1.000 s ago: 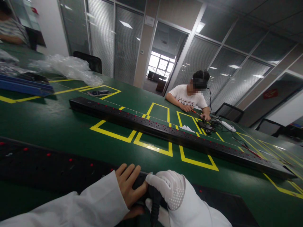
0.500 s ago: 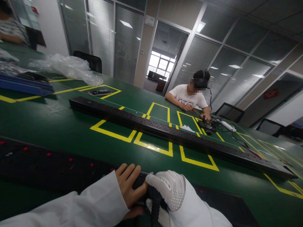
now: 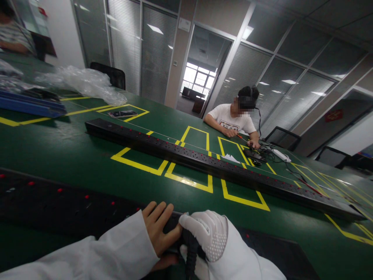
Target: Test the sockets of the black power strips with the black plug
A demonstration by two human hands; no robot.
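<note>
Across the bottom of the head view lies a long black power strip [image 3: 70, 202] with a row of red dots. My bare left hand [image 3: 160, 225] is closed over it, fingertips at its far edge and thumb pointing toward the other hand. Close beside it, my right hand [image 3: 208, 233], in a white dotted glove, is closed around a black power plug [image 3: 191, 249] whose ribbed cable end points down. The plug sits against the strip; my hands hide its front, so I cannot tell whether it is inserted.
A second long power strip [image 3: 186, 153] lies diagonally across the green table [image 3: 116, 186], over yellow tape outlines. A phone [image 3: 122, 114], clear plastic wrap [image 3: 84, 83] and a blue channel [image 3: 32, 103] are at the left. A co-worker [image 3: 233, 118] sits opposite beside tangled cables [image 3: 269, 151].
</note>
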